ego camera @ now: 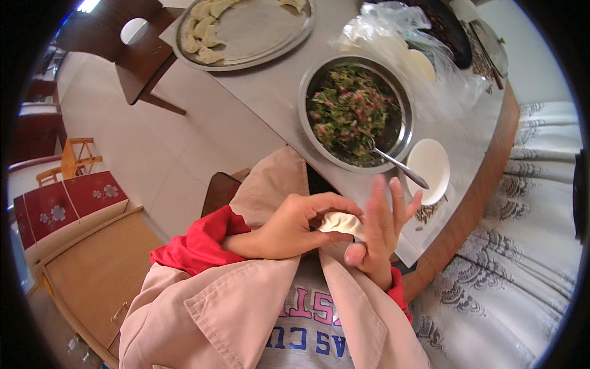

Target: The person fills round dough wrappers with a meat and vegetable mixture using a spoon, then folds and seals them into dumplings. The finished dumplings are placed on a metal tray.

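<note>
My left hand (295, 226) holds a pleated dumpling (341, 223) between its thumb and fingers, in front of my chest. Beside the dumpling's right end, my right hand (382, 226) is raised with its fingers spread and partly blurred; whether it touches the dough I cannot tell. Just beyond the hands stands a steel bowl (303, 115) of minced meat and chopped greens (352, 108), a metal spoon (401, 168) leaning in it. A white bowl (428, 170) is at its right. On an oval metal tray (262, 37) at the top, several dumplings (203, 30) lie along the left side.
A clear plastic bag (442, 92) with round dough wrappers (421, 64) lies behind the bowl, near a dark oval dish (449, 34). Sunflower seeds or shells (426, 213) lie by the table's wooden edge (461, 240). A brown chair (143, 69) stands left, a patterned curtain (488, 272) right.
</note>
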The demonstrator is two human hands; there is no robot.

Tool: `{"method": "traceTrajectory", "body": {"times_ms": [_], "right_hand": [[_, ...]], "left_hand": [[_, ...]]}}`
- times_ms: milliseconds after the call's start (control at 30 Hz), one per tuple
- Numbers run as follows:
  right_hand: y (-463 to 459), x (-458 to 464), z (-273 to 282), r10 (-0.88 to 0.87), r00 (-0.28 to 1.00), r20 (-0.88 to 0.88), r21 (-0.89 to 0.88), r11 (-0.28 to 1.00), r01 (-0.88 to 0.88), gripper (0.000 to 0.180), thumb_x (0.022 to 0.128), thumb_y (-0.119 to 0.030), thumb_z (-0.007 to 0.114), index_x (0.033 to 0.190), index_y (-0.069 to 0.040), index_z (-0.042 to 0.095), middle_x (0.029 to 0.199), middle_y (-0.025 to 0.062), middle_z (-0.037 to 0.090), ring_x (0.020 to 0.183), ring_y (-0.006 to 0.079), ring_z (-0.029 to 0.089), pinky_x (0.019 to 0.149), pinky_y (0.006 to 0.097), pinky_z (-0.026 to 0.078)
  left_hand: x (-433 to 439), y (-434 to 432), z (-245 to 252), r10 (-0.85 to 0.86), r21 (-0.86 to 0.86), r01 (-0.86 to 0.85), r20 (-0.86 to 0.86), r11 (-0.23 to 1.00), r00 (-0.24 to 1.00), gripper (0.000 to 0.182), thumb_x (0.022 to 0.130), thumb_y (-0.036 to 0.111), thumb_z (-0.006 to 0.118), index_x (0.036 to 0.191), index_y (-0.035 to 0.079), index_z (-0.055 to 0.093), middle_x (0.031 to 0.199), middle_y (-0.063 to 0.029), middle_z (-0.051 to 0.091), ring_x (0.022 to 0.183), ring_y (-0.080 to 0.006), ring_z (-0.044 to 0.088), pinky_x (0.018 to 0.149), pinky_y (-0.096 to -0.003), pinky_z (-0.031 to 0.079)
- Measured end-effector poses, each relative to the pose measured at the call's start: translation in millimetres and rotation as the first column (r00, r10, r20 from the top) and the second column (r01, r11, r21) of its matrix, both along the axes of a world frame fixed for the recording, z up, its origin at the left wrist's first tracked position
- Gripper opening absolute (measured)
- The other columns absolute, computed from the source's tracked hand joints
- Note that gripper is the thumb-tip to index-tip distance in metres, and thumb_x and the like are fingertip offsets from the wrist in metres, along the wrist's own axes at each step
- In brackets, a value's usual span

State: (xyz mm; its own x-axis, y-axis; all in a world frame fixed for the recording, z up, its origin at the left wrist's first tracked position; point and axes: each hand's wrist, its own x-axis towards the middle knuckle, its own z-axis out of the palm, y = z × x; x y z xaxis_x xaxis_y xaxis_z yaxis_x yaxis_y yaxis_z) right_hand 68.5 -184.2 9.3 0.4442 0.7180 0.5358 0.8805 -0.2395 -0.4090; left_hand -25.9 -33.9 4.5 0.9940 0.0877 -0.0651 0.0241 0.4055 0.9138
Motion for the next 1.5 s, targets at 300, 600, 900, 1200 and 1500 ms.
{"method": "traceTrajectory", "body": {"times_ms": [300, 600, 900, 1200, 1500], "right_hand": [[-24, 17, 3, -0.217, 0.972, 0.087, 0.244, 0.951, 0.19, 0.068, 0.098, -0.049, 0.023, 0.132, 0.006, 0.043, 0.126, 0.0246, 0.052, 0.123, 0.0371, 0.044, 0.106, 0.0542, 0.019], [-45, 25, 7, -0.373, 0.898, 0.233, 0.063, 0.928, 0.368, 0.049, 0.099, -0.026, 0.03, 0.127, 0.011, 0.045, 0.12, 0.0244, 0.056, 0.112, 0.0373, 0.052, 0.1, 0.0522, 0.038], [-51, 36, 3, -0.385, 0.917, 0.107, 0.155, 0.917, 0.368, 0.035, 0.095, -0.009, 0.042, 0.12, 0.012, 0.051, 0.113, 0.0225, 0.059, 0.107, 0.0345, 0.053, 0.099, 0.0511, 0.039], [-54, 36, 3, -0.397, 0.913, 0.093, 0.147, 0.912, 0.382, 0.03, 0.093, -0.005, 0.045, 0.116, 0.013, 0.053, 0.11, 0.0225, 0.059, 0.104, 0.0336, 0.054, 0.094, 0.0469, 0.042], [-55, 39, 12, -0.422, 0.904, 0.073, 0.163, 0.899, 0.406, 0.029, 0.093, -0.004, 0.047, 0.115, 0.014, 0.053, 0.105, 0.0213, 0.061, 0.099, 0.0333, 0.056, 0.092, 0.0464, 0.043]], "left_hand": [[12, 113, -17, 0.669, 0.652, -0.542, 0.07, 0.53, 0.74, 0.028, 0.082, 0.014, 0.07, 0.107, 0.004, 0.063, 0.088, -0.0044, 0.065, 0.079, -0.013, 0.061, 0.068, -0.0263, 0.05], [78, 263, -33, 0.718, 0.997, 0.001, 0.059, -0.083, 0.694, 0.034, 0.077, 0.036, 0.06, 0.091, 0.006, 0.069, 0.081, -0.013, 0.068, 0.078, -0.032, 0.065, 0.068, -0.0412, 0.049], [98, 261, -27, 0.768, 0.94, 0.305, -0.083, -0.151, 0.635, 0.035, 0.076, 0.033, 0.059, 0.086, 0.001, 0.07, 0.087, -0.0164, 0.068, 0.081, -0.0338, 0.065, 0.068, -0.0433, 0.05], [95, 258, -31, 0.647, 0.914, 0.192, 0.095, -0.359, 0.757, 0.038, 0.082, 0.039, 0.062, 0.097, 0.004, 0.069, 0.105, -0.0147, 0.064, 0.104, -0.0298, 0.058, 0.084, -0.0423, 0.046], [74, 286, -21, 0.099, 0.964, 0.141, -0.122, -0.225, 0.988, 0.026, 0.077, 0.012, 0.067, 0.102, 0.004, 0.066, 0.109, -0.0098, 0.063, 0.112, -0.0283, 0.053, 0.107, -0.04, 0.028]]}}
